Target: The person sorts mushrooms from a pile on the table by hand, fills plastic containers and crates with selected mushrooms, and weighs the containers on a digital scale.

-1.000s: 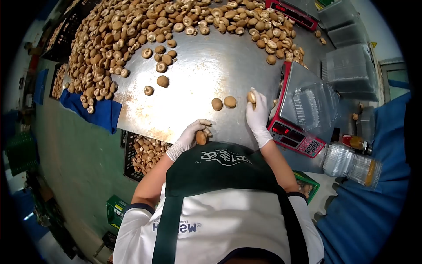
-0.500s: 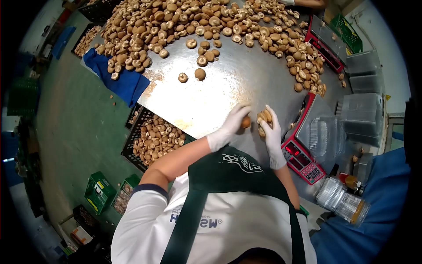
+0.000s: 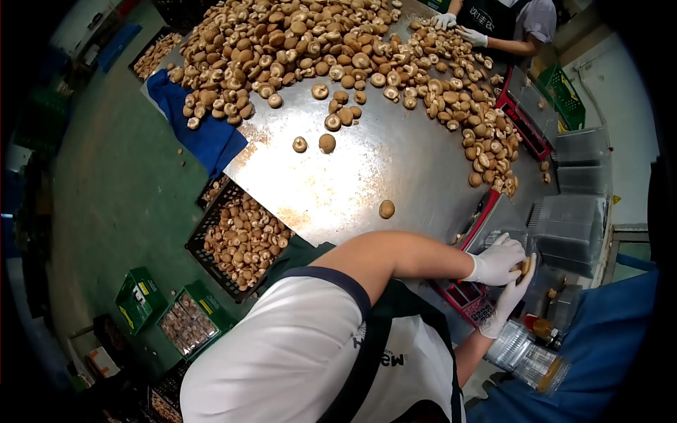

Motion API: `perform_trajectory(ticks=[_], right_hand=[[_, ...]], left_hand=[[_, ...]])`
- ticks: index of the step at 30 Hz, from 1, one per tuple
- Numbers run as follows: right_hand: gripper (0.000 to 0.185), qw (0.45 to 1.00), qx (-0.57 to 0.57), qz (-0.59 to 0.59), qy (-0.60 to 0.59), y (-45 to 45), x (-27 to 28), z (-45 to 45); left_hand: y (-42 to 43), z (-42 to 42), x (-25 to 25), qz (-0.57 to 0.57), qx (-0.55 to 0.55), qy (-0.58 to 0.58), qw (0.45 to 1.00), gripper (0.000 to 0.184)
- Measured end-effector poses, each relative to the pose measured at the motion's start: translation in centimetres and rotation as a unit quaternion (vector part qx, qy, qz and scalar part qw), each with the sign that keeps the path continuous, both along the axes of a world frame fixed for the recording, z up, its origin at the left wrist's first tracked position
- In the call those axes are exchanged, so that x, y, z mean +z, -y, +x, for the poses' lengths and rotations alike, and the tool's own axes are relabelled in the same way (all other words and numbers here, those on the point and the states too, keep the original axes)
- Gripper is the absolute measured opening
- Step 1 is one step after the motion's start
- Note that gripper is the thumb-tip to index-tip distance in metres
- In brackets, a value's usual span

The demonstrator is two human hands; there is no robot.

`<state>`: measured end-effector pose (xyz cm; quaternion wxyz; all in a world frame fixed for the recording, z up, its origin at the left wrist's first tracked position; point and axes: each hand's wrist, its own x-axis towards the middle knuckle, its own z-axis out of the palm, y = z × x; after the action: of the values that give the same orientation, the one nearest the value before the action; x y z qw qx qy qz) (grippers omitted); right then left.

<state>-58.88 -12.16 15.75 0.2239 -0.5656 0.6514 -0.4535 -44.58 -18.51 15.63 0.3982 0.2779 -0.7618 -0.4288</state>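
Both white-gloved hands are together over the scale on the right. My right hand is wrapped around a few brown-capped shiitake mushrooms, mostly hidden by the fingers. From above, my left hand reaches across with bent fingers closed against those same mushrooms. Under the hands is a red digital scale; a clear plastic tray on it is partly covered by the left hand. A single shiitake mushroom lies cap up on the metal table.
A large shiitake heap covers the far table. A co-worker's gloved hands touch mushrooms there, near a second scale. Stacked clear trays stand right. A black crate of mushrooms adjoins the table's left edge.
Both hands have moved right, from the table's near edge to the scale. The mushroom by my left hand now lies loose on the table. The view has shifted, showing more of the co-worker.
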Motion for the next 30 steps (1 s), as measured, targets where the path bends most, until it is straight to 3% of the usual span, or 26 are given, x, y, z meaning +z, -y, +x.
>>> perform_trajectory(ticks=[1,3,4,5,6,7,8,9,10,11,13,14,16,18,20,22,26,28,30], right_hand=[[0.048,0.987,-0.007,-0.002,-0.159,-0.3,0.0,0.1],[0.045,0.990,-0.025,0.022,-0.138,-0.8,0.7,1.0],[0.044,0.990,-0.040,0.034,-0.132,-1.0,1.4,1.5],[0.043,0.989,-0.058,-0.003,-0.133,-1.1,2.0,2.0],[0.043,0.989,-0.091,-0.039,-0.113,-1.0,2.6,3.1],[0.043,0.988,-0.109,-0.059,-0.088,-1.1,3.1,4.0],[0.042,0.987,-0.124,-0.079,-0.062,-1.1,3.5,5.2],[0.041,0.988,-0.125,-0.071,0.056,-0.9,3.9,7.5],[0.039,0.992,-0.087,-0.085,0.038,-0.5,2.9,8.7],[0.037,0.993,-0.046,-0.054,0.094,-0.2,2.1,10.5],[0.037,0.994,0.046,0.045,0.090,0.4,-0.9,13.6],[0.038,0.994,0.101,0.040,-0.004,1.0,-1.2,16.4],[0.037,0.977,0.195,0.075,0.035,1.8,-5.7,19.0],[0.035,0.957,0.239,0.109,0.122,2.9,-6.6,22.6],[0.035,0.942,0.281,0.143,0.116,5.1,-6.4,25.1],[0.035,0.934,0.314,0.145,0.088,8.2,-6.2,27.7],[0.038,0.937,0.334,0.102,-0.006,17.2,-7.8,33.0],[0.043,0.942,0.330,0.024,-0.046,22.8,-9.8,35.9],[0.047,0.945,0.320,-0.001,-0.071,26.8,-10.9,39.4]], left_hand=[[0.0,0.8,-0.5,-0.059,0.006,-0.038,0.998,0.027],[0.2,4.7,0.1,-0.140,-0.008,-0.101,0.985,0.022],[0.9,7.7,0.7,-0.127,-0.037,-0.098,0.986,0.023],[1.5,9.7,-1.0,-0.157,0.043,-0.124,0.979,0.025],[1.8,12.0,-3.0,-0.118,0.121,-0.149,0.974,0.026],[2.1,15.3,-5.0,-0.066,0.206,-0.102,0.971,0.027],[1.8,18.8,-5.8,0.116,0.244,-0.118,0.956,0.028],[1.5,22.3,-6.7,0.291,0.287,-0.150,0.900,0.029],[1.4,25.0,-10.0,0.246,0.342,-0.148,0.895,0.029],[0.5,27.1,-11.6,0.223,0.356,-0.091,0.903,0.028],[-1.7,27.8,-11.1,0.159,0.313,0.046,0.935,0.031],[-2.5,27.3,-9.9,0.098,0.282,0.124,0.946,0.033],[-3.8,26.2,-11.3,-0.040,0.217,0.250,0.943,0.043],[-3.7,25.7,-12.8,0.014,0.230,0.233,0.945,0.040],[-3.7,26.4,-12.6,0.059,0.301,0.128,0.943,0.039],[-3.8,29.1,-10.9,0.070,0.373,0.060,0.923,0.039],[-4.5,37.9,-12.4,0.055,0.598,0.017,0.799,0.039],[-4.4,41.8,-12.4,0.056,0.655,0.112,0.745,0.045],[-4.2,44.2,-14.6,0.064,0.639,0.238,0.729,0.048]])
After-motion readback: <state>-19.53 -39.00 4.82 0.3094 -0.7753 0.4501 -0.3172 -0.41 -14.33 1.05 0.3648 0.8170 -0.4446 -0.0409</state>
